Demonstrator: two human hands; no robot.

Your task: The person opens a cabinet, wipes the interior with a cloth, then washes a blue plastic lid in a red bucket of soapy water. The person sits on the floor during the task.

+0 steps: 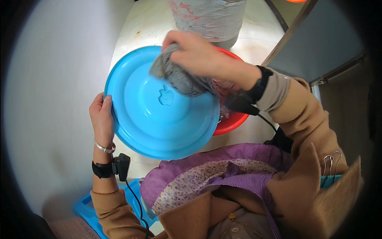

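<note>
A round blue plastic basin (140, 119), its face bearing a moulded apple shape, is held up in front of me. My left hand (102, 115) grips its left rim, thumb on the near face. Bunched in my right hand (191, 53) is a grey cloth (188, 80), which hangs over the basin's upper right part; the hand is slightly blurred. Behind the basin, partly hidden by it and by my right arm, is a red basin (235, 124) with pinkish plastic film in it.
A large cylinder in a white wrapping (209, 21) with red writing stands on the tiled floor at the top. A pale wall (59, 89) runs along the left. Blue plastic furniture (86, 206) is at lower left. A grey panel (316, 44) with a frame is at upper right.
</note>
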